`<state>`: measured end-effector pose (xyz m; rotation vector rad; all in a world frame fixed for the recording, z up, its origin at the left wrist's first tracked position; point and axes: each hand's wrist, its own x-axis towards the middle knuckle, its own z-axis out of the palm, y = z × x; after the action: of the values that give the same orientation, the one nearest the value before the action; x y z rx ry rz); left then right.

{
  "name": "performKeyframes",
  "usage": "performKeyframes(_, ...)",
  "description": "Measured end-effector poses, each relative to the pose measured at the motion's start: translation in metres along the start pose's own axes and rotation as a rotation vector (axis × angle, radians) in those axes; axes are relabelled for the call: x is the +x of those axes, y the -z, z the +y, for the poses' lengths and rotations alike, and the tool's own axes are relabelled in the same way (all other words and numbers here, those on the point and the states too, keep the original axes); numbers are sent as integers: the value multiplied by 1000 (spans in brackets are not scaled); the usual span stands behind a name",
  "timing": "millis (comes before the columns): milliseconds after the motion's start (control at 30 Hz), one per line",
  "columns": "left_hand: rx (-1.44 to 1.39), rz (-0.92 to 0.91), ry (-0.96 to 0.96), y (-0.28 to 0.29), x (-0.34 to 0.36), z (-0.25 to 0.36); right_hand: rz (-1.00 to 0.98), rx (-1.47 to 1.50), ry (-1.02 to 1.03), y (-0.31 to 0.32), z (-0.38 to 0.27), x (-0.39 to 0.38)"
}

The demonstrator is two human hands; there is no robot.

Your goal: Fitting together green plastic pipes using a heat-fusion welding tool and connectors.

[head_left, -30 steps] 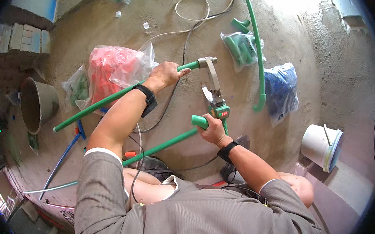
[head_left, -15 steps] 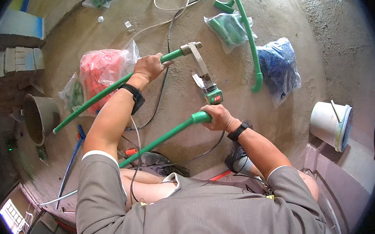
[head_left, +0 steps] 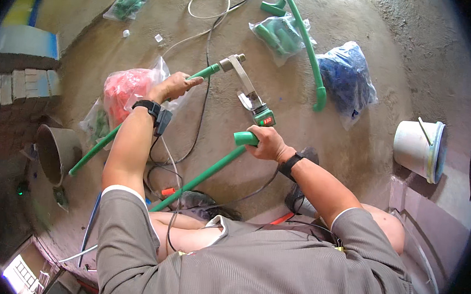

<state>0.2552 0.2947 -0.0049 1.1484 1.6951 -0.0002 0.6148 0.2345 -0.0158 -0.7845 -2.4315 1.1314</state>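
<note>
My left hand (head_left: 173, 87) is wrapped around a long green plastic pipe (head_left: 96, 151). The pipe's upper end meets the metal heating die (head_left: 233, 62) of a pipe welding tool (head_left: 248, 85); how deep it sits I cannot tell. My right hand (head_left: 269, 144) is closed on the tool just below its green body with a lit red display (head_left: 265, 118). From that fist's left side sticks a short, thick green cylinder (head_left: 245, 138); whether it belongs to the tool is hidden. Below it, another long green pipe (head_left: 203, 176) slopes down toward my legs.
Bags of red (head_left: 127, 90), green (head_left: 281, 35) and blue (head_left: 349, 81) pieces lie on the concrete floor. A green pipe with an elbow (head_left: 310, 48) lies beyond the tool. Cables (head_left: 204, 90) loop across the floor. Buckets stand left (head_left: 57, 153) and right (head_left: 418, 149).
My left hand has shifted left, farther from the die along the pipe. My right hand has moved slightly up and left, and the short green cylinder has tilted off the lower pipe's line.
</note>
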Motion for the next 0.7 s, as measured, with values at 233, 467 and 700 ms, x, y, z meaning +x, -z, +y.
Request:
performKeyframes(233,82,263,-247,16,-109,15,41,138,-58,8,-26,11)
performKeyframes(467,79,387,-269,76,-318,60,-139,978,-228,99,-139,99)
performKeyframes(700,-89,136,-20,-18,-436,74,-627,895,-278,153,-245,98)
